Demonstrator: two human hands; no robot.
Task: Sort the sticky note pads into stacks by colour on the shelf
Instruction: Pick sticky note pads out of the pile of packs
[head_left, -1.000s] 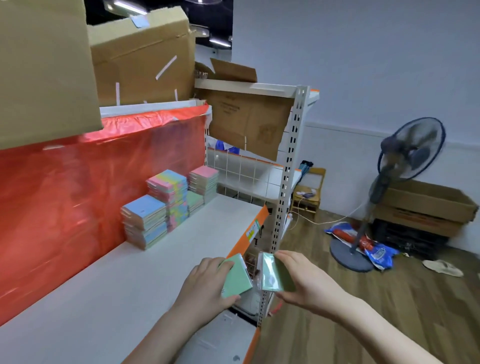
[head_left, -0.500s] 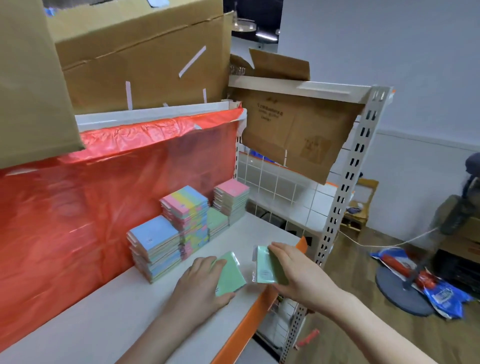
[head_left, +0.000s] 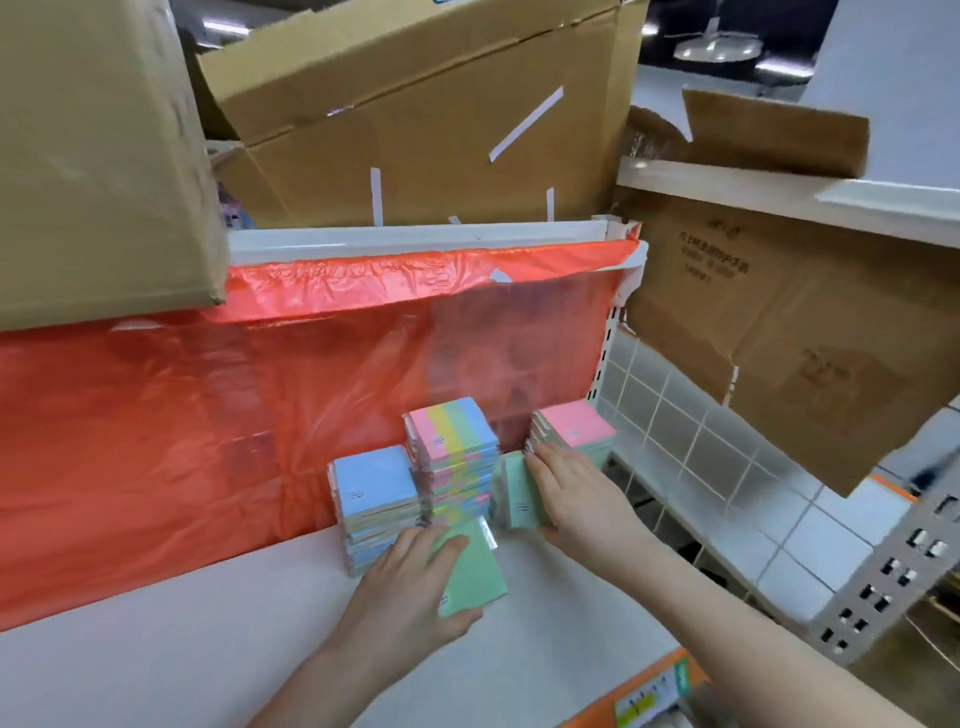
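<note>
Already stacked: blue stack (head_left: 375, 501), striped, pink | left hand (head_left: 402, 597) grips green pad (head_left: 474, 574) | right hand (head_left: 576, 501) fingers curl round green pad on green stack (head_left: 519, 493) | two pads unplaced

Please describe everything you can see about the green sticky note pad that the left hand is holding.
The green sticky note pad is a flat, roughly square block of pale green paper, seemingly in clear shiny wrapping that glints at its far edge. A small dark mark sits near its near-left corner. The left hand grips it, fingers on top and thumb at the near edge. It lies low over the white shelf, slightly turned, in front of the blue stack and the multicoloured stack. Whether it rests on the shelf cannot be told.
</note>
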